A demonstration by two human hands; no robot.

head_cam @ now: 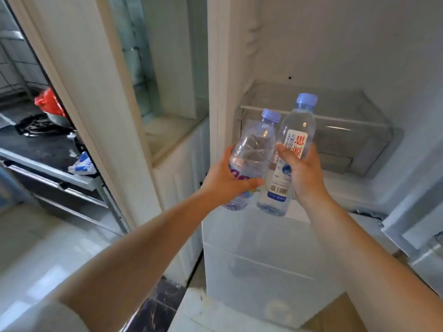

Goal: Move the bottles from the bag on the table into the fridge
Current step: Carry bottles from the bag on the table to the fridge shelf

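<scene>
I hold two clear water bottles with blue caps in front of the open fridge. My left hand grips the shorter, dented bottle, which has a purple label. My right hand grips the taller bottle, whose white label carries red characters. Both bottles tilt slightly right and touch side by side. Behind them lies a clear plastic drawer on a white shelf inside the fridge. The bag and the table are out of view.
A frosted lower drawer fills the fridge below the shelf. The open door stands at the right. A white door frame rises on the left, with a dark counter, a red bag and clutter beyond it.
</scene>
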